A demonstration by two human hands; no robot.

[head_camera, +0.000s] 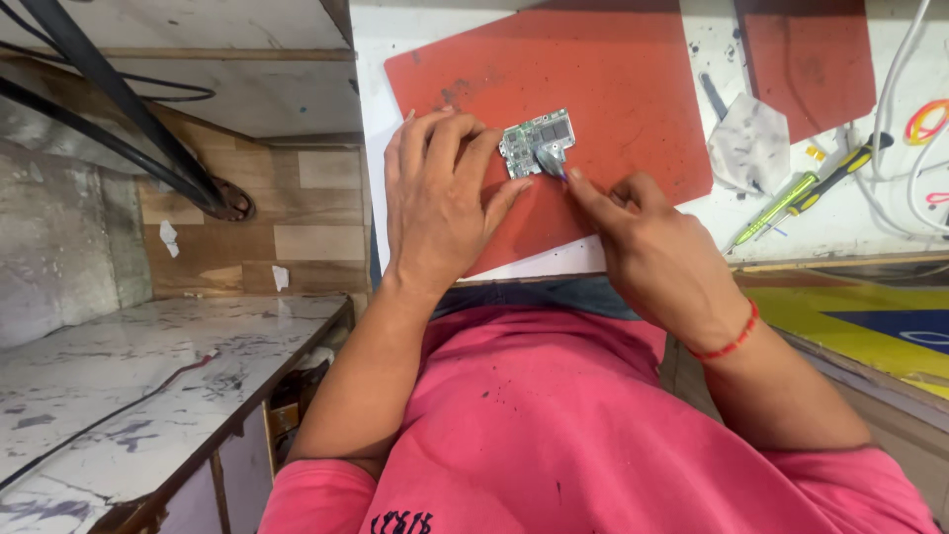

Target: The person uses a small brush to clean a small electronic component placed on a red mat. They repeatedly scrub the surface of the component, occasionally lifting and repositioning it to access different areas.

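Two hands are set on a red mat (613, 89). A small green circuit board (535, 141), flat near the mat's lower edge, is steadied by the left hand (440, 198); a thin metal tool (552, 160) is pinched in the right hand (652, 247), its tip touching the board. Bare mat is left above.

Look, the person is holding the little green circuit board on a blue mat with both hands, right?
Not quite: the mat is red, not blue. The head view shows the left hand and right hand on the little green circuit board.
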